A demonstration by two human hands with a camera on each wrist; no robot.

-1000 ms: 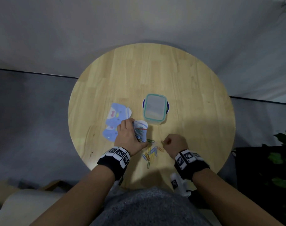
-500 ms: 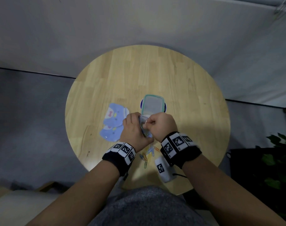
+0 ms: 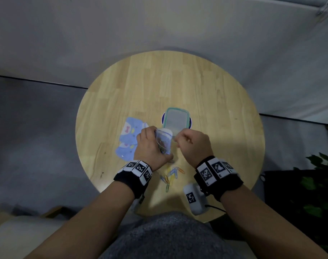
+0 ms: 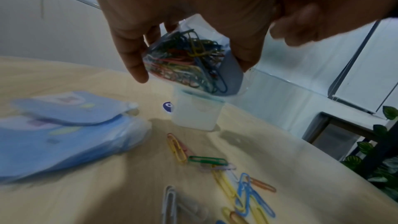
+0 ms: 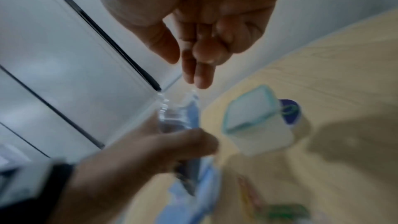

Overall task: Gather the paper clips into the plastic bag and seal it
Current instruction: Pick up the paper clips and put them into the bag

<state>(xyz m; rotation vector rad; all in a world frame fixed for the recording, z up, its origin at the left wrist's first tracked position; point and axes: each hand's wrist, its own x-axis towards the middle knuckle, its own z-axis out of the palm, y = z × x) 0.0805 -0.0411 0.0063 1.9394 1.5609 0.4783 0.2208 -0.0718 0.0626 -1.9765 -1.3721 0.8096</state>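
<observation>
My left hand (image 3: 150,144) grips a small clear plastic bag (image 3: 164,141) above the round wooden table (image 3: 178,81), mouth up and open. The left wrist view shows the bag (image 4: 185,60) packed with coloured paper clips, thumb on one side and fingers on the other. My right hand (image 3: 191,144) hovers just right of the bag mouth. In the right wrist view its fingertips (image 5: 200,81) point down at the bag's rim (image 5: 178,113), thumb slightly apart, with no clip seen between them. Several loose paper clips (image 3: 171,173) lie on the table near me (image 4: 237,176).
A clear container with a teal lid (image 3: 176,121) stands just beyond the hands, on a dark blue disc (image 3: 162,118). Light blue patterned cards in plastic (image 3: 128,139) lie to the left. A dark shelf with a green plant (image 3: 320,184) stands off the table's right side.
My right hand left the loose clips, rose to the bag mouth, and now sits slightly right of it. The left hand lifted the bag a little away from me.
</observation>
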